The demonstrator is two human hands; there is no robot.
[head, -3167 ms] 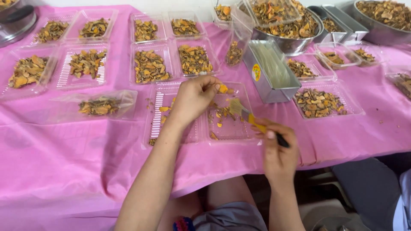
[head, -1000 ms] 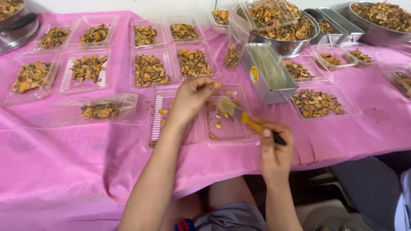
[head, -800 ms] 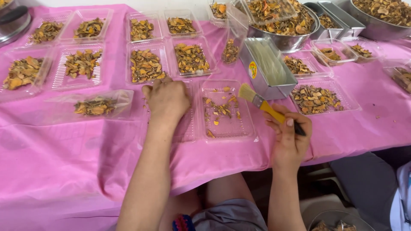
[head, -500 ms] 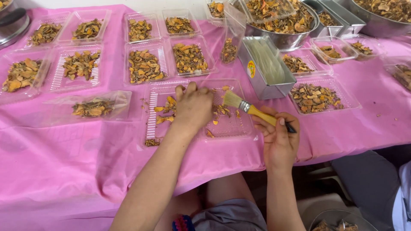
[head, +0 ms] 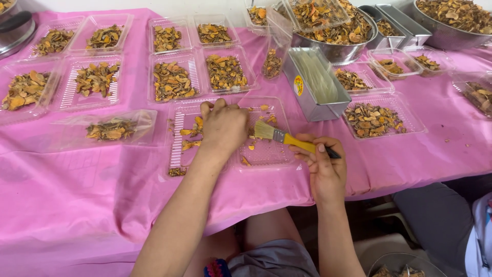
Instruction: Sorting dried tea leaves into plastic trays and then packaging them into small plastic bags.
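Filled trays point(head: 173, 81) and a metal tin point(head: 315, 84) crowd your worktop point(head: 77, 179).
Your left hand point(head: 223, 125) presses flat on an open clear tray point(head: 266, 154); right hand point(head: 325, 169) grips a yellow-handled brush point(head: 287, 137).

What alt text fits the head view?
A right hand holds a yellow-handled brush over a clear tray on a pink tablecloth, while the left hand rests on dried orange pieces.
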